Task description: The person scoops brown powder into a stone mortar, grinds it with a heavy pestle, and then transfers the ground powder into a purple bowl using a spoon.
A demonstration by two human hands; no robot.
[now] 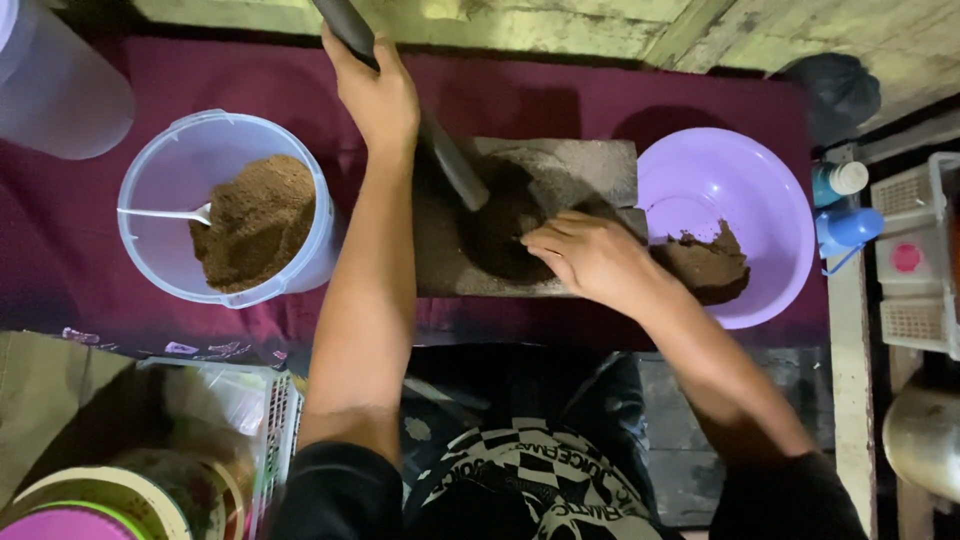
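Both of your hands were on the grinding work: your left hand (378, 95) was clenched around the dark stone roller (420, 120), holding it tilted with its lower end on the flat grinding stone (570, 165). Your right hand (585, 255) lay loosely curled, holding nothing, fingertips on the dark brown paste (500, 225) heaped mid-slab. I judged it the gathering stage between passes; the next move called for scraping the paste together under the roller, or toward the lump in the purple basin (730, 175) touching the slab's right edge.
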